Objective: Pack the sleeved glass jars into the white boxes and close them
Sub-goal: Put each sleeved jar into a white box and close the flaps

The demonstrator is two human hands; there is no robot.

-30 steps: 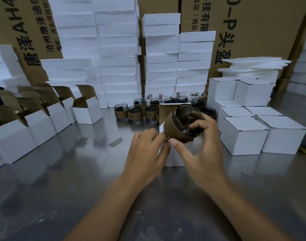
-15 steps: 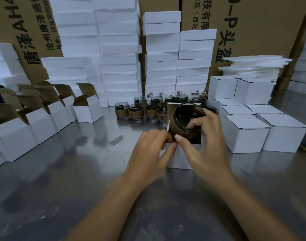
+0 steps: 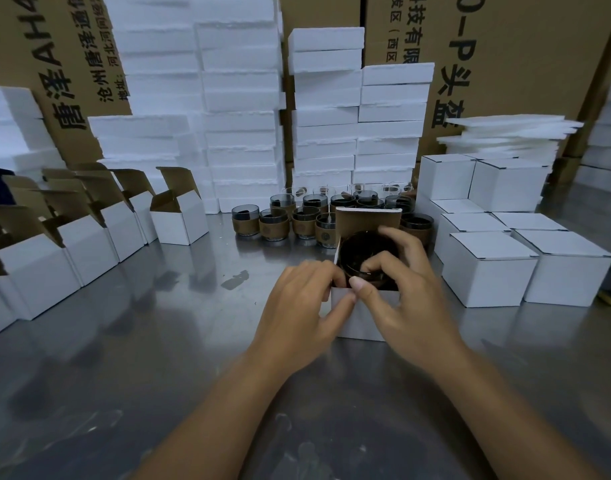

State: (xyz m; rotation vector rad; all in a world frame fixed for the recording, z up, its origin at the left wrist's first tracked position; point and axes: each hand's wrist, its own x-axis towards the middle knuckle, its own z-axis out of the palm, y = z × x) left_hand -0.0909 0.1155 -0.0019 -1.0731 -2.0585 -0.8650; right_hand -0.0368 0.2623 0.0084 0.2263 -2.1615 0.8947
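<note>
An open white box (image 3: 361, 320) stands on the steel table in front of me, its brown-lined lid (image 3: 368, 220) upright at the back. A dark glass jar (image 3: 363, 252) sits down inside it, only its rim showing. My right hand (image 3: 404, 289) curls over the jar's rim, fingers inside and thumb at the box's front edge. My left hand (image 3: 304, 306) holds the box's left front corner with curled fingers. Several more jars with brown sleeves (image 3: 299, 220) stand behind the box.
A row of open white boxes (image 3: 89, 237) lines the left side. Closed white boxes (image 3: 505, 258) are stacked at the right. White foam blocks (image 3: 234, 109) and large cardboard cartons (image 3: 505, 57) form a wall behind. The steel table (image 3: 141, 341) reaches toward me.
The jar was held tilted above the box and has gone down into it with my right hand. My left hand has stayed at the box's left corner.
</note>
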